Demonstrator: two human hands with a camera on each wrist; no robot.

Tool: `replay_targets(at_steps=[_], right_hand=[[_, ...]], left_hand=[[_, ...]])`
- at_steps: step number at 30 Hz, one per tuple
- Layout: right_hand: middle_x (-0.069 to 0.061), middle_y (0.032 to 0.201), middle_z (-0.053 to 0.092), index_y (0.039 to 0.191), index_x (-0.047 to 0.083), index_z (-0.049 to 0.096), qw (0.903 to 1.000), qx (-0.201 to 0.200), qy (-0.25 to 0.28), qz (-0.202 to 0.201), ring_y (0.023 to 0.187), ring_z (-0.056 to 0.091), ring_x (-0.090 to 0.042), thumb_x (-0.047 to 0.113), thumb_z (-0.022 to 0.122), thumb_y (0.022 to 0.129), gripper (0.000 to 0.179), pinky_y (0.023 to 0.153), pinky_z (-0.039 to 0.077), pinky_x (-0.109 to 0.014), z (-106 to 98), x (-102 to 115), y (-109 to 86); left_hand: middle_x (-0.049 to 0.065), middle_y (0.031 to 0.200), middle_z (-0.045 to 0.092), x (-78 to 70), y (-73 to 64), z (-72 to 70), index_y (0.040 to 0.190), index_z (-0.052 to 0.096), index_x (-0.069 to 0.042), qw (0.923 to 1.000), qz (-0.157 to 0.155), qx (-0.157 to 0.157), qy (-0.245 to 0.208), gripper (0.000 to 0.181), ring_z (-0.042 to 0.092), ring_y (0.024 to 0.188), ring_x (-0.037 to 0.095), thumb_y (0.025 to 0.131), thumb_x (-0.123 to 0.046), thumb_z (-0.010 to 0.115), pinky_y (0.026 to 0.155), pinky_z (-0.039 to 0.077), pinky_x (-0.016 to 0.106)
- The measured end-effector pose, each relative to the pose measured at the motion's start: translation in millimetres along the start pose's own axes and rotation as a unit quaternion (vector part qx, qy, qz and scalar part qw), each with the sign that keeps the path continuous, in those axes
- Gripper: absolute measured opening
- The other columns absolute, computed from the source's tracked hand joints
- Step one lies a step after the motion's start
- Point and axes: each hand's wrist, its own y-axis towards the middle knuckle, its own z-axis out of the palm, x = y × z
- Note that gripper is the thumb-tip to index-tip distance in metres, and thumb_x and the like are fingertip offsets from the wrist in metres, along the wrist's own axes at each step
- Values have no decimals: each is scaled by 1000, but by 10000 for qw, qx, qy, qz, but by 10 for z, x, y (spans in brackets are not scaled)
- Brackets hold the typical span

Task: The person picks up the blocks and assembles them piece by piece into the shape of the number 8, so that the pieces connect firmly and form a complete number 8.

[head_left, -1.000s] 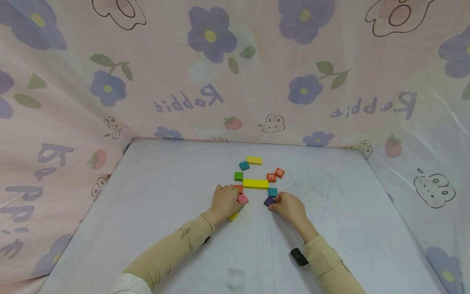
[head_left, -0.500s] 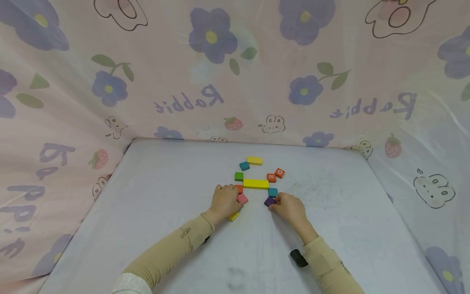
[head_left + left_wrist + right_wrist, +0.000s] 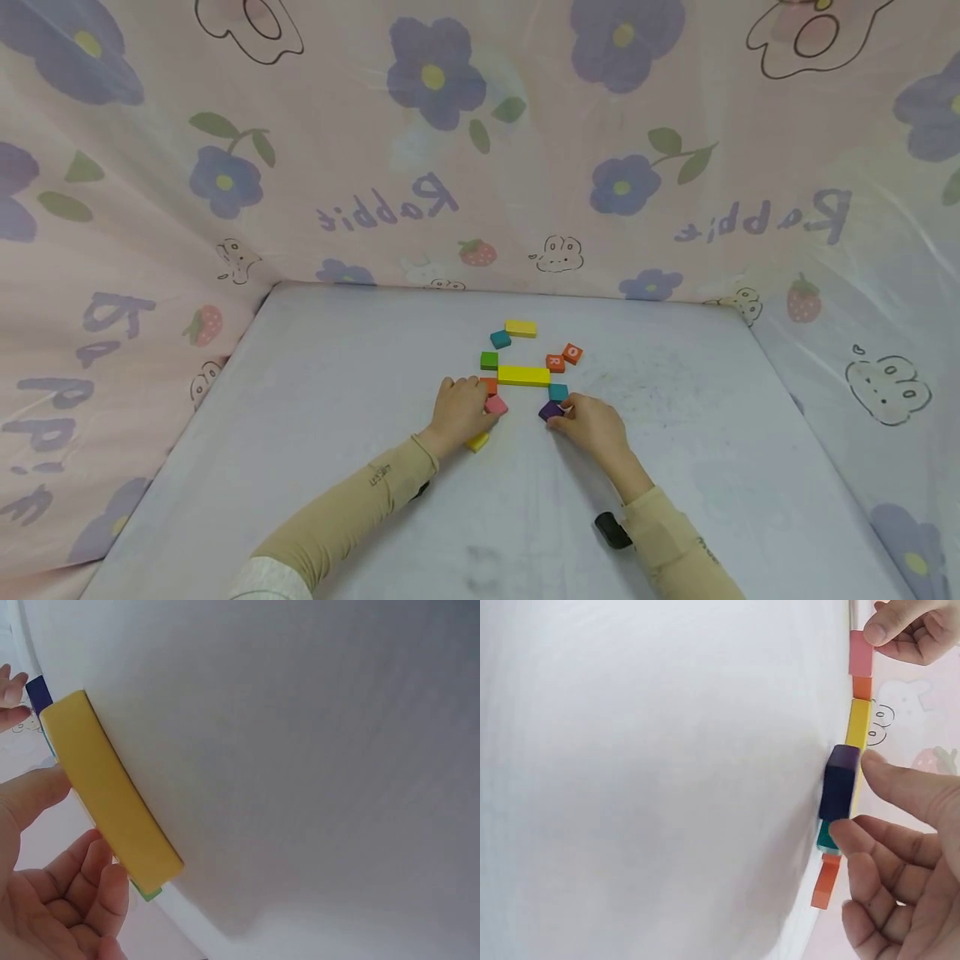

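Note:
My left hand [image 3: 459, 412] pinches a small pink block [image 3: 496, 405] flat on the table; the right wrist view shows its thumb against that pink block [image 3: 861, 653]. Beside it an orange block [image 3: 489, 386] is partly covered by the fingers. A yellow block [image 3: 112, 791] stands in front of the left fingers in the left wrist view and hides their contact. My right hand [image 3: 596, 423] holds a dark purple block [image 3: 551, 411] between thumb and finger, on the table just below a teal block [image 3: 558, 392]. A long yellow block [image 3: 523, 377] lies between the two sides.
Further back lie a green block [image 3: 489, 361], a blue-teal block [image 3: 500, 339] and a yellow block [image 3: 521, 328]. Two orange lettered blocks [image 3: 555, 363] sit at the right. A printed curtain [image 3: 510, 208] encloses the white table [image 3: 337, 358] at the back and sides.
The right hand and the purple block have shifted only very slightly. The left hand and the other blocks keep their places; the head view has drifted a little.

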Motion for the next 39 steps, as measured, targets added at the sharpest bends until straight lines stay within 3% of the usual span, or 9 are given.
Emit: replay_targets(at_steps=[8,15,24,32,39], right_hand=[[1,67,59,93,8,70,9973,-372,211,-602,58,47,-11,30,73,79,26,54,38,-23,29,155,-58],[4,66,61,85,13,72,9941,13,369,-1021,58,49,-9,32,73,78,21,57,42,-24,183,375,-94],[2,74,68,86,12,73,9887,252,588,-1353,65,56,-8,44,75,73,34,60,46,-24,353,547,-173],[3,69,68,81,11,72,9834,-47,440,-1757,65,58,-10,42,76,71,33,60,46,-22,432,633,-188],[4,66,66,80,11,72,9838,-96,245,-1774,62,57,-11,40,75,74,29,58,44,-22,468,683,-187]], left_hand=[[-2,69,51,-11,13,-6,80,59,-13,10000,-2,14,16,32,45,61,14,79,-43,70,65,29,28],[-3,69,52,-22,44,-19,77,56,-13,9998,-39,143,-122,33,46,60,13,79,-43,70,63,28,28],[-2,67,51,-24,77,-48,76,56,-13,9996,-32,267,-39,29,44,58,13,79,-38,70,64,27,28],[-1,69,53,-5,95,-36,78,58,-13,9984,-203,445,-298,30,46,61,14,78,-40,72,66,28,29],[-1,72,56,16,82,-29,80,60,-12,9977,-201,470,-435,31,47,64,14,77,-41,73,66,29,29]])
